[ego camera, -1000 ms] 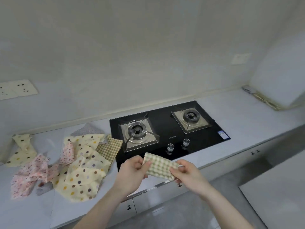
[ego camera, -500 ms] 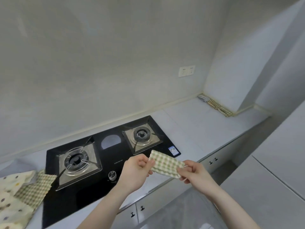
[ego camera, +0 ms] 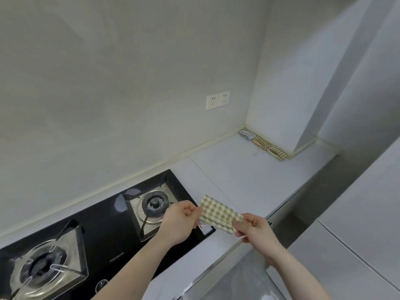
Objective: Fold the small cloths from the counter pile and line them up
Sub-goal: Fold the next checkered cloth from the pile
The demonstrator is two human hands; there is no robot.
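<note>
Folded cloth held in the air, ready for placement

We pinch the folded checked cloth (ego camera: pixel 219 213) at both ends, left hand (ego camera: pixel 180 221) and right hand (ego camera: pixel 255 231), above the counter (ego camera: pixel 238 176) just right of the stove (ego camera: pixel 104 241). Risk: releasing one end lets the fold fall open; a careless set-down would leave it out of line with the folded cloths (ego camera: pixel 265 145) in the far corner.

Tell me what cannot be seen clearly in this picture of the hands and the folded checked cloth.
- Head view: the left burner is cut off by the bottom-left edge.
- The label on the hob corner is partly hidden by the checked cloth, which the left hand and right hand pinch; its print is too small.
- How many folded cloths lie in the far corner is too small to count.
</note>
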